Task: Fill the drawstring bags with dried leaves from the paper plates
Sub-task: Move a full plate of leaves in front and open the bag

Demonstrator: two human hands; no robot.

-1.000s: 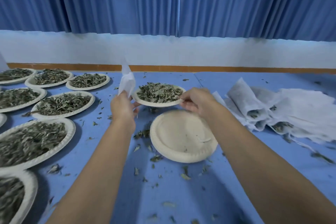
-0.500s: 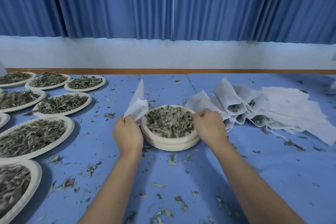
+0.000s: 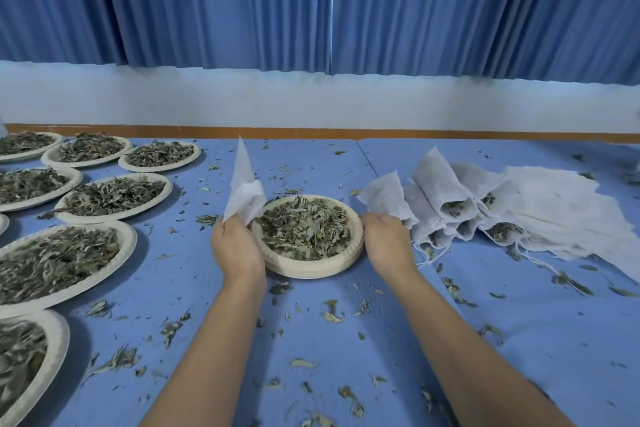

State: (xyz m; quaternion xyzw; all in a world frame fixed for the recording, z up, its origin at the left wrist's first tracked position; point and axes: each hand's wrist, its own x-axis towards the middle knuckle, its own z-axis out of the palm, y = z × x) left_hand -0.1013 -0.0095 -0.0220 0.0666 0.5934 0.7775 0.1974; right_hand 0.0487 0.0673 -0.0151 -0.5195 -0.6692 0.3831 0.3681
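1. Your left hand (image 3: pixel 237 246) pinches its fingers round one empty white drawstring bag (image 3: pixel 246 196), held upright just beside the left rim of the middle plate (image 3: pixel 304 267).
2. Your right hand (image 3: pixel 385 244) curls its fingers onto that plate's right rim. The plate carries dried leaves (image 3: pixel 304 230) and sits on a stack of empty plates (number unclear).
3. On the left of the bench (image 3: pixel 571 340) are seven more leaf-filled plates (image 3: pixel 165 188), several cut off by the frame edge, plus a sliver of an eighth.
4. On the right is a pile of bags (image 3: pixel 446 198), too overlapped to count.
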